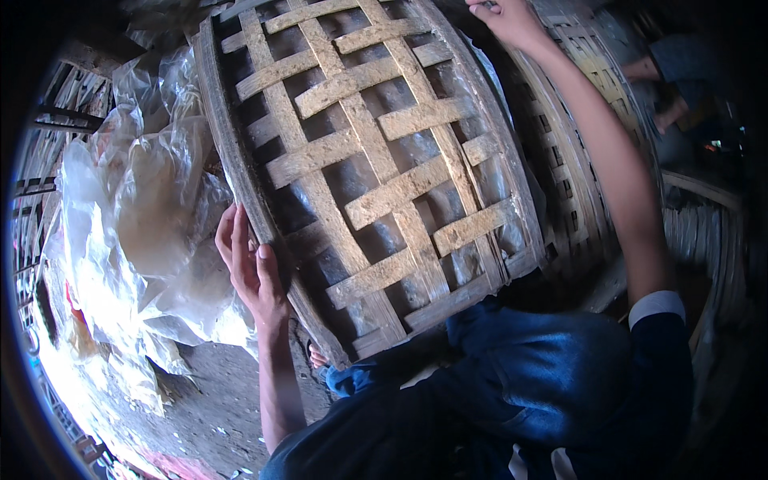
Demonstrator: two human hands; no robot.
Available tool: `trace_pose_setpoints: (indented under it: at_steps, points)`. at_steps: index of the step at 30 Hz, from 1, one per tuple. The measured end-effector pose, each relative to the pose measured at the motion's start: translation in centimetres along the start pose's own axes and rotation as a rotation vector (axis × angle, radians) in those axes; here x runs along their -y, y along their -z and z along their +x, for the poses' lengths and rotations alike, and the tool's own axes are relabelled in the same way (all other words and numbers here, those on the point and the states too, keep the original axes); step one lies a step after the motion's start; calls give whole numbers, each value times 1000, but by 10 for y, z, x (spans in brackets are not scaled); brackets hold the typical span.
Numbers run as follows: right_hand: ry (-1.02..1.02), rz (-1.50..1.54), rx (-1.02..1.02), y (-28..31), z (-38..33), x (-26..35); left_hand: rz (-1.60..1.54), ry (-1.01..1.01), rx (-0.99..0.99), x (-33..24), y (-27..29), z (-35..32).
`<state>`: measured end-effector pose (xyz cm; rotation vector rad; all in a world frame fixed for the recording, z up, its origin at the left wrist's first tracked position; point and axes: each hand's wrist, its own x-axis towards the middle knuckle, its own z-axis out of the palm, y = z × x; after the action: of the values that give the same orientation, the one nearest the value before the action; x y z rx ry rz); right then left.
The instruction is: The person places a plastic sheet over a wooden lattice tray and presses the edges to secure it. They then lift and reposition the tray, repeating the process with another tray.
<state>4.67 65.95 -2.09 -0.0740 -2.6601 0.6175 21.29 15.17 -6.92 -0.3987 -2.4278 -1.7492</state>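
Observation:
In front of me is a large woven bamboo tray (364, 152), a rectangular wooden frame with a lattice of wide, worn strips. Cloudy plastic sheet shows through its gaps. My left hand (258, 280) holds the tray's left rim, its thumb and fingertips against the wood. At the top edge of the view is my right hand (512, 20), past the tray's upper right corner. Its fingers are curled together, and the picture's edge partly cuts them off. Whether anything lies between them I cannot make out.
Crumpled clear plastic sheeting (152, 208) piles up at the left. More woven trays (564, 152) stand to the right, beneath my right forearm. Another person's hand (672, 116) shows at the far right. Dark ground (224, 400) with scattered bits lies at lower left.

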Motion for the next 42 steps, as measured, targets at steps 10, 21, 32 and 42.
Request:
trace_pose_setpoints:
  at_steps: [10, 21, 32, 42]
  points:
    - [840, -143, 231, 2, -51, 98, 7, 8, -27, 4, -8, 2]
    - [982, -122, 247, -4, -48, 97, -59, 44, -9, 2, -6, 1]
    - [1000, -155, 128, -11, -64, 92, -79, 27, 14, 1, -4, 2]
    - [954, -158, 82, -18, -64, 91, -52, 9, 11, 3, -2, 1]
